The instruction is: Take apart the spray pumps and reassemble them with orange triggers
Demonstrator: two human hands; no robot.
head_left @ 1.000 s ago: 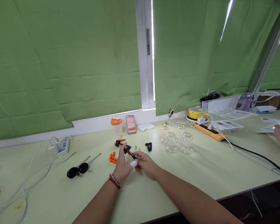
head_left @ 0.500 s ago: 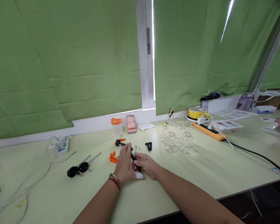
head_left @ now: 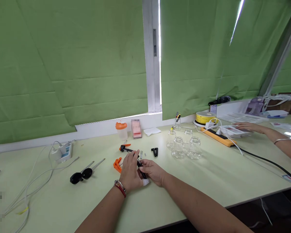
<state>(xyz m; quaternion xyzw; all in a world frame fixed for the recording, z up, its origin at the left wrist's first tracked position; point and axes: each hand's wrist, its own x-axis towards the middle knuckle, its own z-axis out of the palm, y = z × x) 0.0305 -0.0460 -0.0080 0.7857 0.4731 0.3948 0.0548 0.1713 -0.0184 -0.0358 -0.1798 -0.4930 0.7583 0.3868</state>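
Near the middle of the table, my left hand [head_left: 131, 170] and my right hand [head_left: 153, 171] are closed together around a black bar-shaped part [head_left: 142, 173], which slants down toward me. White wrap covers my left thumb tip. Just beyond my left fingers lies another black part with a thick head [head_left: 123, 148] and a thin bar; my fingers hide where that bar ends. Beside my left hand are an orange trigger-shaped piece [head_left: 116, 165] and a second orange piece [head_left: 127, 145]. Small metal pins [head_left: 141, 154] and two short black pieces [head_left: 156, 152] lie past my right hand.
Several glass jars [head_left: 177, 149] stand to the right, before an orange power strip [head_left: 218, 137]. Sunglasses [head_left: 81, 176] and white cables [head_left: 36, 176] lie left. An orange-lidded cup [head_left: 121, 131] stands at the back. Another person's hand [head_left: 248, 126] rests by stacked cards [head_left: 235, 132].
The other person's hand has reached left to the stacked cards. My hands stay nearly in place around the black part, with only a slight shift of the left fingers and thumb.
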